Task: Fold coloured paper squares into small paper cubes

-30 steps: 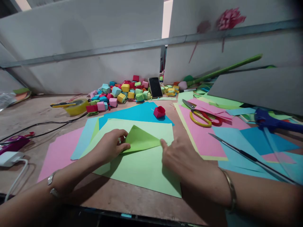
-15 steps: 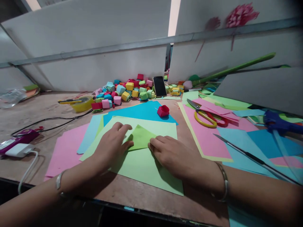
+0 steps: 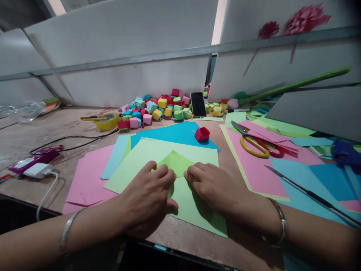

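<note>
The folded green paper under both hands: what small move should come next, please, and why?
Probably run the right hand fingertips outward along the lower edge of the folded green paper to sharpen the crease, while the left hand holds it flat. Both hands rest on its lower edge, only its peaked top shows between them, and it lies on a light green sheet.

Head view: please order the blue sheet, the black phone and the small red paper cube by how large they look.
1. blue sheet, though partly covered
2. black phone
3. red paper cube, which lies nearer the camera, so this last ranking is unsure
</note>
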{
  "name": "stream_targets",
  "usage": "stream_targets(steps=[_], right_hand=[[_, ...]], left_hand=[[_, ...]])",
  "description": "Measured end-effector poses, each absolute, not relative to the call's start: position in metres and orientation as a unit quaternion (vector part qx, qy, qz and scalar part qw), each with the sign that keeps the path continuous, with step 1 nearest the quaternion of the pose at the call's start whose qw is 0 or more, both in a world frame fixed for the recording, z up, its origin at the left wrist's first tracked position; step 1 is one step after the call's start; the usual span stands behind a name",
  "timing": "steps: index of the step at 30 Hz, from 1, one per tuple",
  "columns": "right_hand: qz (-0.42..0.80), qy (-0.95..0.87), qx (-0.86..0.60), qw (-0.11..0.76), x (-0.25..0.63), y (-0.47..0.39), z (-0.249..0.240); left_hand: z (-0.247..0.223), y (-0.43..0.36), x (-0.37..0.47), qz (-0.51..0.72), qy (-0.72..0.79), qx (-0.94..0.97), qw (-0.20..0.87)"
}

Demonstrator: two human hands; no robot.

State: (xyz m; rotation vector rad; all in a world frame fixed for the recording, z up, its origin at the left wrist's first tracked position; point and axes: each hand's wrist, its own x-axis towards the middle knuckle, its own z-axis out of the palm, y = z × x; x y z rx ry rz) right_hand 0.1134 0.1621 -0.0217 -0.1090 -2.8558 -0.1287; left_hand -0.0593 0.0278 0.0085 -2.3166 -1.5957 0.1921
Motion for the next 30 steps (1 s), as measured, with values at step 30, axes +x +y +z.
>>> stream_targets(steps=[30], right_hand=[[-0.008,-0.956,-0.124,0.265,0.113,0.167,-0.022]], left_hand=[[0.019,0.076,-0.087,-0.162,-0.775,-0.598,-0.124]])
